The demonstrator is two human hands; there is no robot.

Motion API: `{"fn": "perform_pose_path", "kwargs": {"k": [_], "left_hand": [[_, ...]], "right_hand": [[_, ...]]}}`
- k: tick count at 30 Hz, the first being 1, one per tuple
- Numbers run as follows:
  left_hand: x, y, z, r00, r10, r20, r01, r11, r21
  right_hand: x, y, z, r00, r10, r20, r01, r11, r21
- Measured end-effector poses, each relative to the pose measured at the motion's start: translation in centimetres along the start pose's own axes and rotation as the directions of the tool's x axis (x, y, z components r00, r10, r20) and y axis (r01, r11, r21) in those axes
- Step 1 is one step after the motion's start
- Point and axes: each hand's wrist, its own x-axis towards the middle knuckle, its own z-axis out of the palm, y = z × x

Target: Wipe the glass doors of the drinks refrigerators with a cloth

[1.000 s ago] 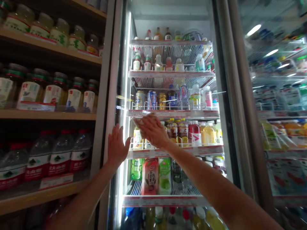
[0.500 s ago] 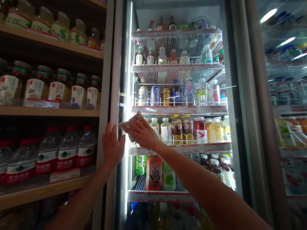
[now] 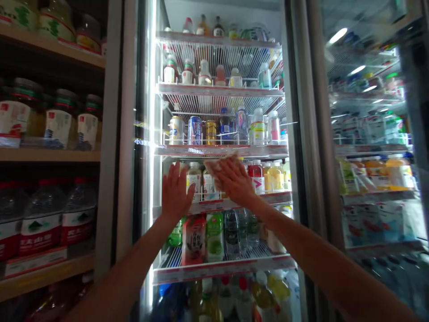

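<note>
In front of the fourth shelf from the top, just below the front edge of the third shelf (image 3: 217,151), the right hand (image 3: 236,181) lies flattened, its fingers nearly straight and close together, and has hold of a pale cloth (image 3: 212,170) under the palm and fingertips. The cloth spreads out past the fingers on their left side; hand and cloth are slightly blurred. They are at the glass door (image 3: 291,103) of a lit cooler, around mid-height and well in from both side edges. The left hand (image 3: 176,190) is raised, palm forward and fingers spread upward, with nothing in it, near the left edge of the same door; whether its palm touches the glass cannot be told. Between the two hands show bottles with white labels, and just right of the right hand stands a bottle of red drink (image 3: 256,176). Along the third shelf's left half are a blue can (image 3: 195,130) and a gold can (image 3: 211,132). On the fifth shelf, towards its left end, a red bottle (image 3: 193,241) stands beside a green bottle (image 3: 215,237). Left of the cooler, wooden shelves carry jars (image 3: 56,123) and, lower, red-capped bottles (image 3: 79,210).
</note>
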Motion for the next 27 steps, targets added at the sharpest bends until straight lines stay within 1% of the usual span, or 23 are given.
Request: {"fn": "perform_pose_path", "kwargs": {"k": [1,3,4,5,6,7,8,10,11,12,13,14,15,16,17,18,19,20,21,23,24,26,27], "left_hand": [[0.1,0.6,0.4,1.000,0.006,0.020,-0.006,1.000,0.006],[0.1,1.4,0.9,0.999,0.005,0.048,-0.006,1.000,0.020],[0.1,1.7,1.2,0.999,0.000,0.054,-0.002,1.000,0.025],[0.0,1.8,1.3,0.998,-0.005,0.056,0.004,1.000,0.029],[0.0,1.9,1.4,0.998,-0.011,0.054,0.009,1.000,0.030],[0.0,2.0,1.5,0.998,-0.015,0.053,0.014,0.999,0.029],[0.0,2.0,1.5,0.998,-0.017,0.055,0.015,1.000,0.027],[-0.1,2.1,1.5,0.998,-0.030,0.058,0.028,0.999,0.023],[-0.1,2.2,1.5,0.998,-0.043,0.055,0.042,0.999,0.021],[0.0,2.5,1.5,0.997,-0.055,0.051,0.054,0.998,0.018],[0.0,2.8,1.5,0.997,-0.057,0.047,0.057,0.998,0.012],[0.0,3.3,1.5,0.998,-0.048,0.043,0.048,0.999,0.005],[0.1,3.9,1.5,0.999,-0.026,0.039,0.026,1.000,-0.003],[0.1,4.5,1.6,0.999,0.004,0.037,-0.003,1.000,-0.010],[0.1,5.2,1.7,0.999,0.036,0.036,-0.035,0.999,-0.016],[0.0,5.8,1.8,0.997,0.065,0.038,-0.064,0.998,-0.021],[-0.2,6.5,2.0,0.995,0.089,0.043,-0.088,0.996,-0.023],[-0.4,7.0,2.2,0.993,0.108,0.053,-0.107,0.994,-0.023],[-0.8,7.5,2.5,0.990,0.125,0.067,-0.124,0.992,-0.022],[-1.6,8.2,3.0,0.986,0.142,0.091,-0.141,0.990,-0.016],[-2.1,8.4,3.3,0.985,0.142,0.097,-0.142,0.990,-0.012],[-2.9,8.6,3.6,0.985,0.144,0.095,-0.144,0.989,-0.007],[-3.3,8.6,3.7,0.984,0.153,0.093,-0.153,0.988,-0.005]], "right_hand": [[-0.2,1.9,-0.3,0.991,0.116,-0.060,-0.118,0.993,-0.024],[-0.5,5.5,-0.8,0.916,0.350,-0.195,-0.367,0.929,-0.053],[-0.6,6.7,-0.9,0.881,0.410,-0.235,-0.434,0.899,-0.057],[-0.9,7.2,-0.9,0.862,0.439,-0.254,-0.467,0.883,-0.058],[-1.3,7.0,-1.0,0.867,0.433,-0.245,-0.459,0.886,-0.059],[-2.0,6.2,-1.0,0.893,0.397,-0.211,-0.416,0.907,-0.057],[-2.8,4.9,-1.2,0.931,0.331,-0.156,-0.342,0.938,-0.052],[-4.5,2.2,-1.6,0.993,0.119,-0.007,-0.119,0.993,-0.015],[-5.2,1.2,-1.8,0.998,0.009,0.063,-0.010,1.000,0.013],[-5.7,0.9,-2.1,0.992,-0.060,0.110,0.057,0.998,0.036],[-5.9,1.2,-2.2,0.990,-0.064,0.123,0.059,0.997,0.042],[-5.9,2.2,-2.3,0.995,0.002,0.102,-0.005,1.000,0.027],[-5.8,3.6,-2.4,0.991,0.126,0.046,-0.126,0.992,-0.004],[-5.6,5.3,-2.4,0.962,0.272,-0.030,-0.273,0.961,-0.036],[-5.4,6.9,-2.4,0.912,0.395,-0.105,-0.402,0.914,-0.058],[-5.3,8.1,-2.4,0.865,0.474,-0.164,-0.489,0.870,-0.069],[-5.5,8.8,-2.4,0.841,0.505,-0.195,-0.527,0.847,-0.076],[-6.0,8.8,-2.6,0.847,0.495,-0.195,-0.517,0.852,-0.081],[-6.9,8.3,-2.7,0.878,0.449,-0.168,-0.466,0.881,-0.082],[-9.1,6.0,-3.1,0.953,0.294,-0.068,-0.299,0.952,-0.062],[-10.3,4.8,-3.4,0.979,0.204,-0.007,-0.204,0.978,-0.044],[-12.0,3.5,-3.9,0.993,0.055,0.102,-0.054,0.998,-0.008],[-12.3,3.7,-4.1,0.992,0.030,0.123,-0.029,1.000,-0.005]]}}
